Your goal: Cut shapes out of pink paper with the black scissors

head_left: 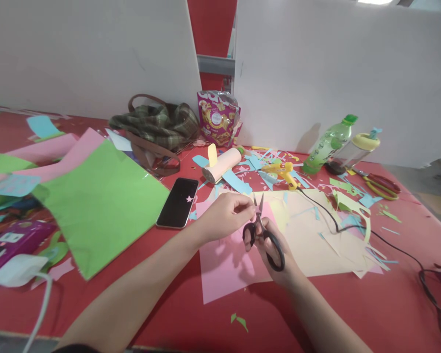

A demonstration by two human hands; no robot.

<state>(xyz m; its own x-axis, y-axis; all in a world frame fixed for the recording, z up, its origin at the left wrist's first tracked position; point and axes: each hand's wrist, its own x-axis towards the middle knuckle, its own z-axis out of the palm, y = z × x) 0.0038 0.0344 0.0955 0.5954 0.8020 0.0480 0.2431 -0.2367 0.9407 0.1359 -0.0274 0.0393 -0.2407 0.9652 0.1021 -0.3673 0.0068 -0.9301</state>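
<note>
My right hand (275,250) holds a pair of scissors (258,215) with black handles, blades pointing away from me and slightly apart. Close beside the blades, my left hand (230,213) is closed in a pinch on a small piece of pink paper, mostly hidden by the fingers. Beneath both hands lie a pink sheet (220,279) and a cream sheet (316,250). A black phone (178,203) with a tiny pink star on its screen is left of my left hand. Beyond the hands rests a pale pink paper roll (224,165) with blue and yellow flaps.
A yellow glue gun (284,172) trails a black cord across the right side. Behind it stand a green bottle (329,144) and a clear, yellow-rimmed container (353,154), near pliers (380,186). Green paper (103,206) covers the left. A plaid bag (161,125) and snack pouch (218,117) are behind.
</note>
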